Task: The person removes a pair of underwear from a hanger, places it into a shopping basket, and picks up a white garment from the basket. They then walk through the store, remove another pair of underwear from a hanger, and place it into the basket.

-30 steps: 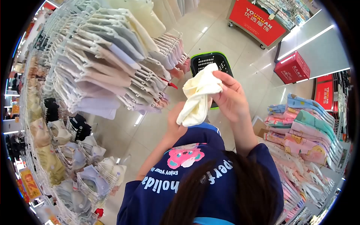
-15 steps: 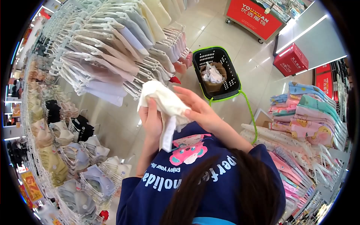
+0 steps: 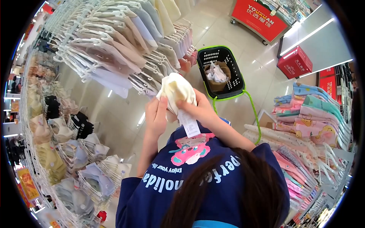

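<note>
A small cream-coloured cloth garment [image 3: 175,88] is bunched up between my hands in front of my chest. My left hand [image 3: 156,114] grips its left edge, thumb on top. On the other side, my right hand [image 3: 197,110] holds it with the thumb pressed on the near face and the other fingers behind, mostly hidden. A white printed tag [image 3: 189,125] hangs from the garment, over my dark blue T-shirt [image 3: 159,193]. Which kind of garment it is, I cannot tell.
Racks of garments on white hangers [image 3: 110,49] stand ahead to the left. Bras [image 3: 81,155] hang on the left. A black basket [image 3: 232,81] with a green cord holds a cardboard box [image 3: 218,86]. Children's clothes [image 3: 311,114] hang at right, near a red box [image 3: 294,61].
Both hands have shifted slightly to the right with the garment. My right thumb now presses onto the cloth, and the tag has turned to show its printed face.
</note>
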A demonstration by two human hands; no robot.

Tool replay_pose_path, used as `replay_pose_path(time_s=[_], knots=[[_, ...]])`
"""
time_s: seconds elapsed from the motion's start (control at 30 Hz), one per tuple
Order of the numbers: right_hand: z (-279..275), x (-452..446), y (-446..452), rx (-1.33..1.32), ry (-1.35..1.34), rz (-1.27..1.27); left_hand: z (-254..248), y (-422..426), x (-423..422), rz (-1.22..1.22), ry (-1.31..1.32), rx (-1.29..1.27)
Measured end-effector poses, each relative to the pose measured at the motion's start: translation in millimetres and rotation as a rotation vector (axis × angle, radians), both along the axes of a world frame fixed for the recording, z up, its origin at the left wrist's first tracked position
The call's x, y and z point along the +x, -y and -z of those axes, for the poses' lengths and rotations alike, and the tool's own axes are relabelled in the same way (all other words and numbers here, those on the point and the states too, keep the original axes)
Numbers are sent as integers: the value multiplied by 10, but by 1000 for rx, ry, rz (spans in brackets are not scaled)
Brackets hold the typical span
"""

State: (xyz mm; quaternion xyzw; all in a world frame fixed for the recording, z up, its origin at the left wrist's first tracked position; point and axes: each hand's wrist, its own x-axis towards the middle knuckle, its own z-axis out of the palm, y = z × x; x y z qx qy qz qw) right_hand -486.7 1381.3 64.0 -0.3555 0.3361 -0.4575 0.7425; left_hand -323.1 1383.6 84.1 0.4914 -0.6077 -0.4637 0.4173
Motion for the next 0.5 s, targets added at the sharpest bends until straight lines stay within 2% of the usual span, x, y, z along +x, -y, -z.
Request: replay_pose_path(time_s=[0.07,0.2,0.3,0.4,0.5], knots=[[233,45,32,10,64,119,-241,-15,-97,-125,269,-296],[305,-58,91,166,236,214,-327,13,28,-294,188,-539],[366,-158,126,285,345,267,-305,16,234,-431,59,-496],[514,-232,140,351,389,192,-349,30,302,-568,-298,-329],[573,-197,120,437,335,144,-470,31,327,-503,-438,-174]])
